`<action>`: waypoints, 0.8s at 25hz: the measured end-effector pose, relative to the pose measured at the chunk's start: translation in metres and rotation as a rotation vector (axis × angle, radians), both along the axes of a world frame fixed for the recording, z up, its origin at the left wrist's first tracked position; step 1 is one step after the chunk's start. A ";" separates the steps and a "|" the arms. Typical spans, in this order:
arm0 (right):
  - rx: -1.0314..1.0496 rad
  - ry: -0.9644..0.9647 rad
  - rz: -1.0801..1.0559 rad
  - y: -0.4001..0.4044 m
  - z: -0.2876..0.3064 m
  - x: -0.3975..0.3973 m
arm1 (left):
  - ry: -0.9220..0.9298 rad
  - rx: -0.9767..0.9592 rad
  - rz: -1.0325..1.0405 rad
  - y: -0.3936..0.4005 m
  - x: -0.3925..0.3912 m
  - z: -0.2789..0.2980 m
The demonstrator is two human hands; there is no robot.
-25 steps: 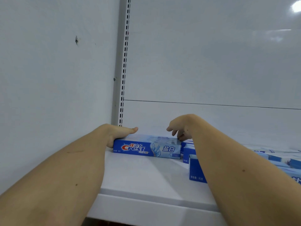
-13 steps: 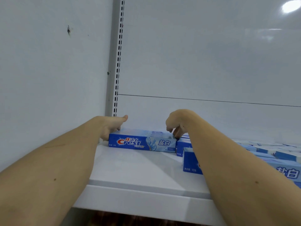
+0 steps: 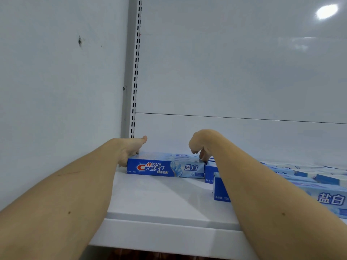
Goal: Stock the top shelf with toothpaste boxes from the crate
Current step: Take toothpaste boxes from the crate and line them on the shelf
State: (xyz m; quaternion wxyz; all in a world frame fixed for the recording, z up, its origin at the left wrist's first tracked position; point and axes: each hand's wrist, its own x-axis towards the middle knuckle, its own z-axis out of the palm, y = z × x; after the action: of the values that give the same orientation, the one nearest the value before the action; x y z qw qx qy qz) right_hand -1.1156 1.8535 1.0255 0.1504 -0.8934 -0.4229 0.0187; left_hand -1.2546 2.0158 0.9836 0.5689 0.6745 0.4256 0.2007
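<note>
At the far left of the top shelf [image 3: 161,201], close to the slotted upright [image 3: 136,72], a group of Crest toothpaste boxes [image 3: 165,167] lies side by side, long faces toward the viewer. The left hand [image 3: 131,149] cups the left end of the group, palm against the end flaps and thumb stretched out above; whether its fingers curl behind I cannot tell. The right hand [image 3: 200,145] hangs over the right end with fingers bent down, fingertips touching the top edge there, so its grip looks like a light pinch rather than a full hold. More boxes [image 3: 308,196] lie to the right, some nearer the front lip. The crate is not in view.

The step in hand appears to be squaring this group into the corner. To do it well, press evenly from both ends so the boxes stay flush, slide rather than lift, and keep the printed faces forward. Pushing harder on one end would probably skew the row or nudge the neighbouring boxes. Release only when the group sits flat.
</note>
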 end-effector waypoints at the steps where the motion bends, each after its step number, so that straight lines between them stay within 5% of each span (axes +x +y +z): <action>1: 0.032 -0.004 0.000 0.000 -0.001 -0.001 | -0.011 -0.014 0.009 0.002 0.000 0.000; 3: 0.072 -0.019 0.010 -0.006 -0.001 -0.005 | 0.004 -0.003 0.039 0.002 0.000 0.003; 5: 0.115 -0.081 0.016 -0.013 0.008 -0.008 | 0.077 0.237 0.071 0.000 0.004 0.010; 8: 0.332 -0.104 0.117 -0.050 0.043 -0.012 | -0.159 0.655 0.105 -0.042 0.005 0.041; 11: 0.247 -0.035 0.301 -0.120 0.066 -0.017 | -0.240 0.766 -0.251 -0.117 -0.003 0.062; 15: 0.004 -0.056 0.227 -0.214 0.049 0.009 | 0.160 0.684 -0.738 -0.202 -0.008 0.047; 20: -0.181 0.042 0.246 -0.272 0.002 0.041 | 0.434 0.708 -0.698 -0.243 0.011 0.015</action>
State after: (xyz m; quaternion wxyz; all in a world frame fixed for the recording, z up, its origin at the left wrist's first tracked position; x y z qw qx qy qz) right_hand -1.0744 1.5812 1.0278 0.0743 -0.8442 -0.5226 0.0936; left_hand -1.2439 1.7723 0.9984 0.2388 0.9521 0.1907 -0.0131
